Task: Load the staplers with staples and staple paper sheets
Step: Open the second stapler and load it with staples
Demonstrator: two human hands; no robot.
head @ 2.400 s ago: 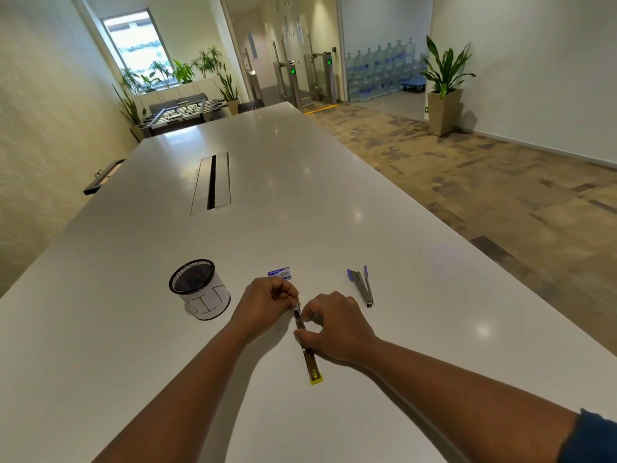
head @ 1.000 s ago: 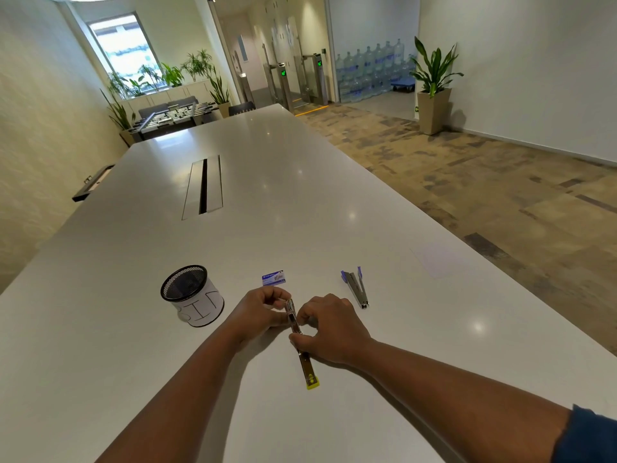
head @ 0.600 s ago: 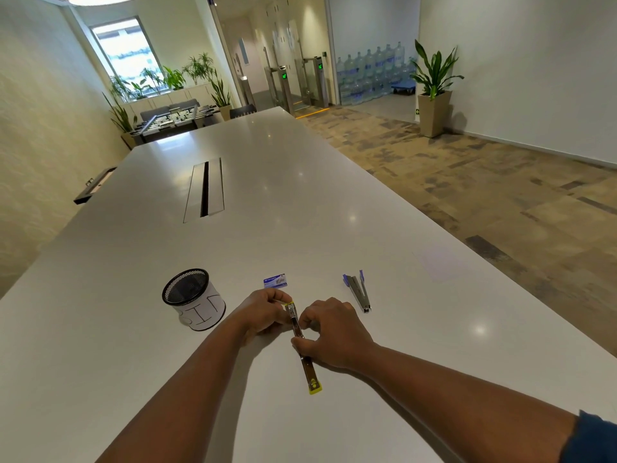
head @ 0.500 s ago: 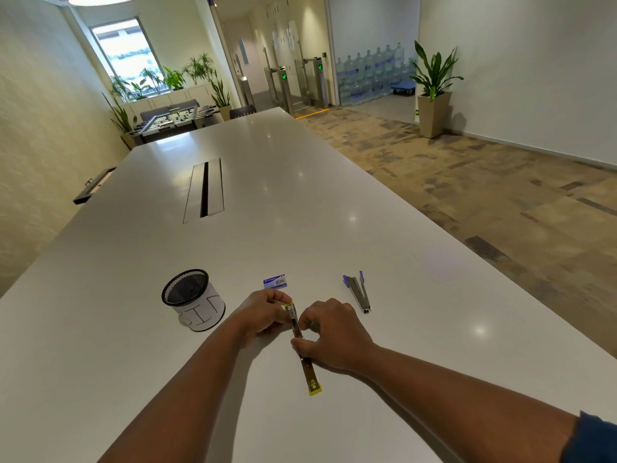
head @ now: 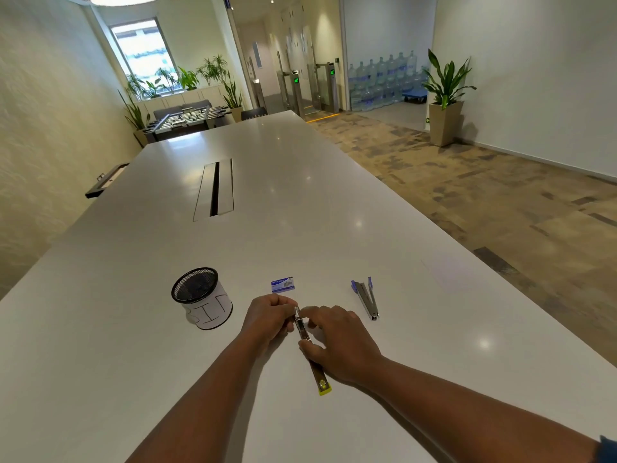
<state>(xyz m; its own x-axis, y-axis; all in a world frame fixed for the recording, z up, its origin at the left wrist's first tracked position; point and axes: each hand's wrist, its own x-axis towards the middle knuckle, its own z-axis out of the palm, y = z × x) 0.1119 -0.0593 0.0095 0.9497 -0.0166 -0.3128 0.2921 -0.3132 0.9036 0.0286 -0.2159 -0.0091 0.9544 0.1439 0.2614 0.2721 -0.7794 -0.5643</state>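
Note:
A yellow stapler [head: 316, 369] lies flipped open lengthwise on the white table [head: 300, 202], its yellow end toward me. My right hand [head: 337, 342] pins its middle with thumb and fingers. My left hand [head: 268, 317] pinches at the far metal end of the stapler's channel; whether staples are between the fingertips is too small to tell. A small blue-and-white staple box [head: 282, 284] sits just beyond my left hand. A second stapler with blue parts [head: 365, 297] lies open to the right. I see no paper sheets.
A black mesh cup [head: 200, 297] wrapped in white paper marked "BIN" stands left of my hands. A cable slot [head: 215, 188] is set in the table's middle. The table's right edge drops to a carpeted floor.
Both hands stayed on the yellow stapler. My left fingertips shifted slightly along its far end. The view tilted a little.

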